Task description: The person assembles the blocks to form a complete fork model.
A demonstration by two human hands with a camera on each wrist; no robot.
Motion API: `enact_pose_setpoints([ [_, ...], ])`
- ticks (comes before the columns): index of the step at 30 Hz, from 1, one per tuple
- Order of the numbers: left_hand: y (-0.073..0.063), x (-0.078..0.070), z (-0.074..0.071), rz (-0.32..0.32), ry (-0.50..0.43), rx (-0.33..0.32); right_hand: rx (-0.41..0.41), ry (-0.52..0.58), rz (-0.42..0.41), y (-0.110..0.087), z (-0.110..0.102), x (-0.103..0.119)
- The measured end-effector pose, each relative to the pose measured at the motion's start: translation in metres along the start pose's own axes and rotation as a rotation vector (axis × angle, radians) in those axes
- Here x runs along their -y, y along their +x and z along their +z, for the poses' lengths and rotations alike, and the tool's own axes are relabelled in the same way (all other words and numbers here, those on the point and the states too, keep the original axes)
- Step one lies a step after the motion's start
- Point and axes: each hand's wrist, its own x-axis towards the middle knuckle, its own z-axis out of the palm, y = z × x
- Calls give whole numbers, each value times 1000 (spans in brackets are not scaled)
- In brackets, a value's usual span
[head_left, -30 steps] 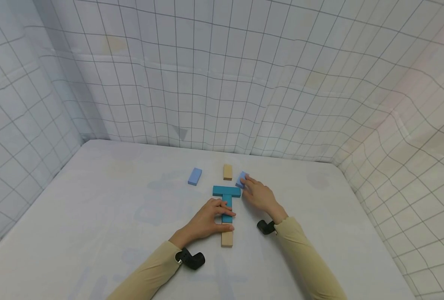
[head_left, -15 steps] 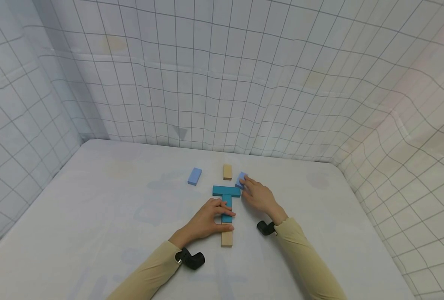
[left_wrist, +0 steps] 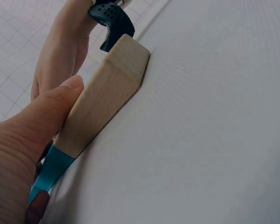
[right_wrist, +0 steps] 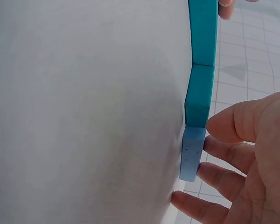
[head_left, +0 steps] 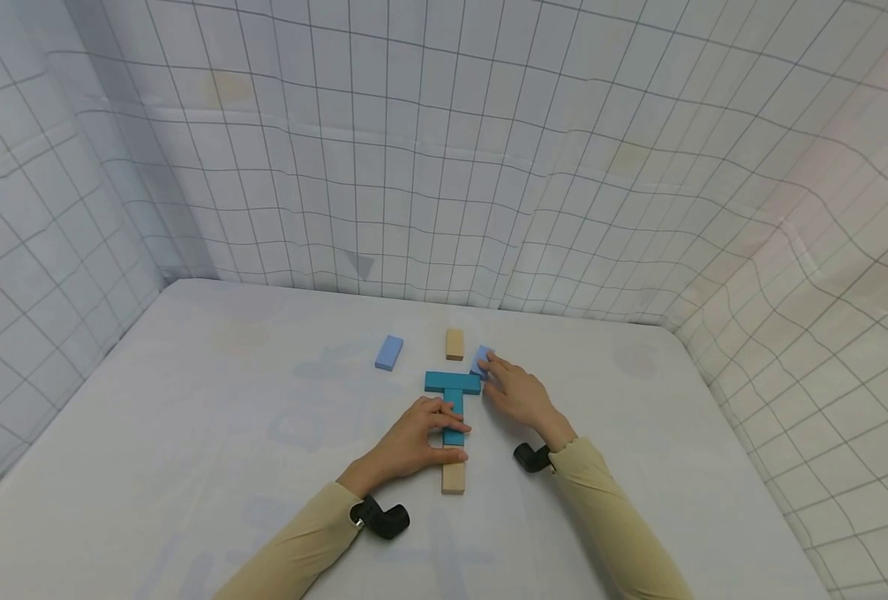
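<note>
In the head view a teal crossbar block (head_left: 453, 382) and teal stem block (head_left: 454, 433) form a T, with a wooden block (head_left: 454, 479) end to end below. My left hand (head_left: 406, 440) lays its fingers across the teal stem, its thumb on the wooden block. My right hand (head_left: 520, 395) touches a light blue block (head_left: 480, 360) with nearly straight fingers. In the right wrist view this light blue block (right_wrist: 192, 153) meets the end of the teal crossbar (right_wrist: 199, 95), and the thumb lies beside that joint.
Another light blue block (head_left: 388, 352) lies tilted at the back left. A yellowish wooden block (head_left: 454, 344) stands behind the crossbar. White cloth covers the table (head_left: 188, 417), and gridded curtains (head_left: 413, 150) hang at the back and sides.
The light blue block under my right fingers has shifted slightly toward the teal crossbar's right end. My left hand keeps its place.
</note>
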Motion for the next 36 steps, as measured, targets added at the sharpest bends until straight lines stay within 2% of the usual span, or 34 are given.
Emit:
enact_pose_setpoints([
  [15, 1, 3, 1, 33, 12, -10, -1, -9, -5, 1, 2, -2],
  [36, 2, 6, 1, 31, 3, -7, -9, 6, -10, 1, 2, -2],
])
